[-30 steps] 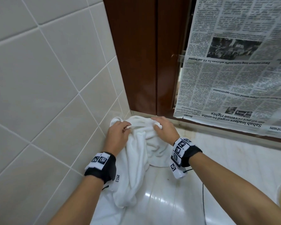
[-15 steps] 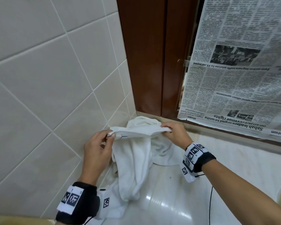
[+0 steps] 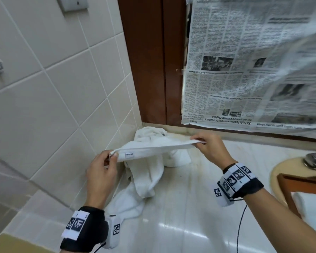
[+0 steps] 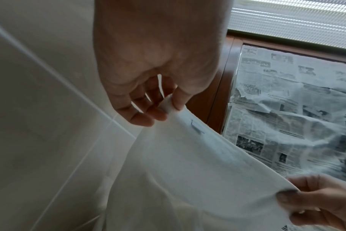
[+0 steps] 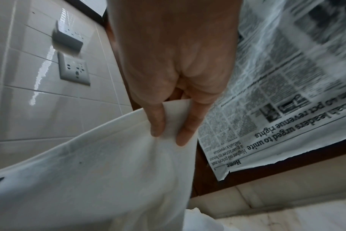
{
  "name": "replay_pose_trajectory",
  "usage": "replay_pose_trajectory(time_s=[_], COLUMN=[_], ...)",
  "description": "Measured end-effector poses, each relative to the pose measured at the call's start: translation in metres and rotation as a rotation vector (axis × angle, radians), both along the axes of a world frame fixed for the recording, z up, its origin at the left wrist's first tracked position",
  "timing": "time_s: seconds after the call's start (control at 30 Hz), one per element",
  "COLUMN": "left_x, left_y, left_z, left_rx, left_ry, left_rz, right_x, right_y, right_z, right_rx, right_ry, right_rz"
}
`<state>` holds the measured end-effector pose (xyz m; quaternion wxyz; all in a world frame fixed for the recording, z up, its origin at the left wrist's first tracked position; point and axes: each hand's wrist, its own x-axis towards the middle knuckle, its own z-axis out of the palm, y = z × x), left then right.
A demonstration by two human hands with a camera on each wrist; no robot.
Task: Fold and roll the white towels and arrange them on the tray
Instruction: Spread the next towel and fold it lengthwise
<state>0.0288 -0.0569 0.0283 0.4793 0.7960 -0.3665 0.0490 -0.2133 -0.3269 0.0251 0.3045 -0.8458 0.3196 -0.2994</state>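
Room: a corner of pale tiled wall (image 3: 44,99) and a dark wood frame (image 3: 150,61), with newspaper (image 3: 244,70) covering the pane beside the frame; wall sockets (image 5: 73,70) show in the right wrist view.
Surface: a glossy pale stone desk (image 3: 181,212) runs into the corner.
Towel: a white towel (image 3: 153,148) is lifted by its top edge, that edge pulled taut and nearly level between the two hands; the rest hangs below the edge and trails down onto the desk near the wall.
Label: a small sewn tag (image 3: 129,155) sits on the towel edge just beside the left hand's hold.
Left hand: the left hand (image 3: 100,170) has its grip clamped on the towel's left corner, cloth pinched between thumb and fingertips (image 4: 160,114).
Right hand: the right hand (image 3: 211,148) has its grip clamped on the opposite corner; thumb and a finger press the cloth between them, and the corner pokes out past the fingers (image 5: 186,129).
Second cloth: more white cloth (image 3: 150,132) lies bunched in the corner behind the held edge; whether it is part of the same towel I cannot tell.
Tray: a brown wooden tray (image 3: 299,187) stands at the right edge, well apart from both hands, with something white (image 3: 308,203) inside it.
Wrists: black bands with printed markers (image 3: 235,177) on both wrists.
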Motion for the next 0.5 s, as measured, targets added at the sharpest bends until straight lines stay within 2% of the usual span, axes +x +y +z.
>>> replay_pose_trajectory(time_s=[0.2,0.3,0.5], left_x=[-0.013,-0.024,-0.058], left_y=[0.046,0.068,0.096], left_z=[0.009,0.012,0.027], left_rx=[0.006,-0.038,-0.165], left_ry=[-0.012,-0.009,0.113], left_rz=[-0.038,-0.119,-0.257], right_x=[-0.057,-0.087,-0.147], right_y=[0.083,0.120,0.180], right_z=[0.026,0.039,0.075], right_rx=[0.036,0.094,0.108], right_ry=[0.005,-0.003,-0.029], right_rz=[-0.036,-0.064,-0.054])
